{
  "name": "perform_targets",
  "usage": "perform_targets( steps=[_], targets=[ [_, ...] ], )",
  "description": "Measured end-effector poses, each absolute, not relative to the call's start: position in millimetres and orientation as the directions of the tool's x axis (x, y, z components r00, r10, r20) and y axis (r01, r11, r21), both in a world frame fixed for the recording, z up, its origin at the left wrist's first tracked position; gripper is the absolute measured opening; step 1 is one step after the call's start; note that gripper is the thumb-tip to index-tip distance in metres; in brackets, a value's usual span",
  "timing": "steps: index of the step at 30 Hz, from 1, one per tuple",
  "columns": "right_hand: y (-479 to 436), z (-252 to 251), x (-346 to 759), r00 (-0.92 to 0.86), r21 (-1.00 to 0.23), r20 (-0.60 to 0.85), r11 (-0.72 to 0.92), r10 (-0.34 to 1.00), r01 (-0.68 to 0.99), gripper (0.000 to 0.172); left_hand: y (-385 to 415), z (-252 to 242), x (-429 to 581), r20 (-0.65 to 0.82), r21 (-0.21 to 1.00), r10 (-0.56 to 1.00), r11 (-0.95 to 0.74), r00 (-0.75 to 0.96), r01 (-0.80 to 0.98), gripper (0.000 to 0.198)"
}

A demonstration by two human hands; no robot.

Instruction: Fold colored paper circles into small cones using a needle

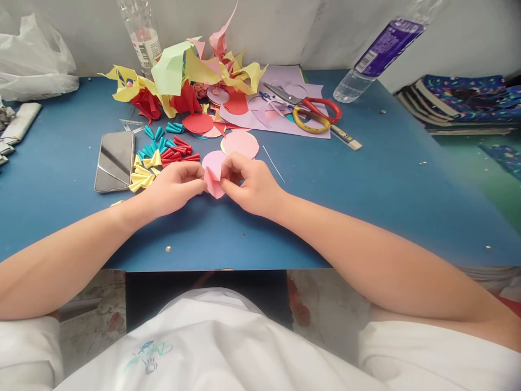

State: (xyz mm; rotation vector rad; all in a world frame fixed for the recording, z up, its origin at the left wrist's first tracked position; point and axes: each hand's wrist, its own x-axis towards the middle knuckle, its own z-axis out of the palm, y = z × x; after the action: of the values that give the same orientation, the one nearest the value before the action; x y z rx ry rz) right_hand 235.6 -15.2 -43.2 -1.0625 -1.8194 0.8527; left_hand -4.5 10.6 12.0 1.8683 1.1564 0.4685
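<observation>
A pink paper piece [214, 184], creased down its middle, is pinched between my two hands over the blue table. My left hand [178, 183] is closed on its left edge. On the opposite edge my right hand [250, 182] grips with thumb and fingers. A lilac paper circle [212, 159] shows just behind the creased piece. Beyond my right hand lies a pink paper circle [242, 144]. Close to my left hand are yellow paper cones [142, 176], red paper cones [179, 152] and teal paper cones [157, 144].
A phone [115, 162] lies left of the cones. Crumpled coloured paper scraps [175, 68] are heaped at the back beside a clear bottle [143, 43]. Scissors [317, 111] rest on purple sheets [313, 95]. Farther right stands a purple-labelled bottle [385, 51]. A thin white stick [273, 163] lies nearby.
</observation>
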Motion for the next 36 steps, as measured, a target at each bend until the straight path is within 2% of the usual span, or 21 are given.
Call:
perform_targets(
  steps=[4,13,20,26,33,36],
  targets=[
    [-14.6,-43.6,234.8,-0.378,-0.865,0.330,0.437,0.865,0.245,0.019,10.1,12.9,-4.9,-0.136,0.907,0.835,-0.112,0.534,0.407,0.036],
    [-13.7,-49.4,233.9,-0.440,-0.848,0.375,0.494,0.816,0.192,0.016,14.4,0.2,-7.0,-0.020,0.913,0.803,-0.228,0.596,0.337,0.041],
    [-11.6,-54.0,238.5,-0.424,-0.838,0.359,0.487,0.831,0.244,0.034,18.8,-8.6,-6.9,0.009,0.936,0.815,-0.211,0.579,0.283,0.056],
    [-11.4,-55.8,234.6,-0.394,-0.803,0.412,0.532,0.822,0.269,0.021,18.8,-9.8,-8.3,-0.020,0.935,0.830,-0.182,0.557,0.304,0.060],
    [-15.5,-49.2,233.4,-0.364,-0.807,0.392,0.506,0.845,0.304,0.012,18.3,-10.7,-9.1,-0.045,0.955,0.870,-0.106,0.491,0.276,0.058],
    [-16.4,-48.7,232.8,-0.349,-0.806,0.401,0.507,0.847,0.305,0.017,18.4,-9.3,-8.2,-0.053,0.971,0.873,-0.068,0.484,0.228,0.063]
  ],
)
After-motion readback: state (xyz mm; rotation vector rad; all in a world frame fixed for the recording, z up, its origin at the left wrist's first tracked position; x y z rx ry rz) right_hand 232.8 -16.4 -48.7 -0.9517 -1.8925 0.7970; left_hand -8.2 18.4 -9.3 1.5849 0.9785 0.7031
